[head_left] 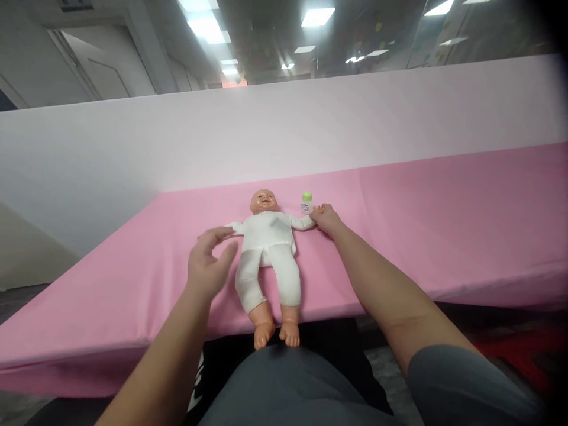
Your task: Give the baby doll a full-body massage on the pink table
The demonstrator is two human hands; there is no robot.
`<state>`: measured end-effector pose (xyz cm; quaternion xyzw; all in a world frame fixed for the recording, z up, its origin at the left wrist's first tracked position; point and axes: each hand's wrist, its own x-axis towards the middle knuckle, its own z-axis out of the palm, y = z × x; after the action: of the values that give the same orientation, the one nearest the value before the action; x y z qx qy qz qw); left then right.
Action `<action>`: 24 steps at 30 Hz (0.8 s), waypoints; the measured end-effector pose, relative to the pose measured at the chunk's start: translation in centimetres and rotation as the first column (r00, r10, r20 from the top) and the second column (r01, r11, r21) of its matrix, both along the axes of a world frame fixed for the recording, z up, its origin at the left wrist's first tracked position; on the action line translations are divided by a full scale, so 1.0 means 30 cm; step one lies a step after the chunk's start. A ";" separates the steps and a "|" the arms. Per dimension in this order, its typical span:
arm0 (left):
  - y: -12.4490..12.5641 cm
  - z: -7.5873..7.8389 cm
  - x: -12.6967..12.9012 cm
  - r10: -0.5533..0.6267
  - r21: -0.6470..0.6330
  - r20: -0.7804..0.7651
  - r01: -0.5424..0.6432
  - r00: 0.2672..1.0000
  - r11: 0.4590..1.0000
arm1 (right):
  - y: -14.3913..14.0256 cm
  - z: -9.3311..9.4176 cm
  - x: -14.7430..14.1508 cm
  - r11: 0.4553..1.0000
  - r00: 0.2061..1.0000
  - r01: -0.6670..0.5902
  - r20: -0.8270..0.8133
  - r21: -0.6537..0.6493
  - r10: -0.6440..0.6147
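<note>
A baby doll (268, 231) with a white cloth body lies on its back, head away from me, its bare feet at the near edge of the pink-covered table. My right hand (326, 219) is closed around the end of the doll's arm on the right side. Beside the doll's other arm, my left hand (210, 260) has its thumb and fingers apart and holds nothing; whether its fingertips touch that sleeve I cannot tell. Just beyond my right hand stands a small clear bottle (306, 203) with a green cap.
Pink cloth (421, 219) covers the table. A white partition (266, 136) rises along its back and left sides, with glass above it reflecting ceiling lights. Something red (515, 355), blurred, is below the table at the right.
</note>
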<state>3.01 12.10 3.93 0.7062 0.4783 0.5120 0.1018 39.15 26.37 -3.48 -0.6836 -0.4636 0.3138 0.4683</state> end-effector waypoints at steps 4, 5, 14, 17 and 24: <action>-0.263 -0.073 0.060 -0.113 -0.093 -0.245 0.093 0.963 0.991 | -0.010 0.012 -0.004 1.000 1.000 0.009 0.009 0.000 -0.009; -0.309 -0.090 0.069 -0.124 -0.171 -0.318 0.072 0.940 0.983 | -0.012 0.014 -0.004 1.000 1.000 0.009 0.010 0.006 -0.009; -0.413 -0.114 0.073 -0.221 -0.423 -0.582 -0.060 0.783 0.904 | -0.030 0.026 -0.023 0.996 0.999 0.019 0.025 0.082 -0.021; -0.414 -0.133 0.058 -0.205 -0.371 -0.571 -0.027 0.795 0.928 | -0.042 0.039 -0.048 0.983 0.993 0.040 0.105 0.177 -0.059; -0.395 -0.146 0.036 -0.108 -0.146 -0.428 0.049 0.897 0.988 | -0.099 0.089 -0.179 0.888 0.963 -0.139 0.270 0.438 0.017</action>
<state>4.10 0.25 -0.45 0.8129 0.4928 0.3046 0.0595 33.78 23.41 -0.82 -0.5713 -0.6081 0.1241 0.5370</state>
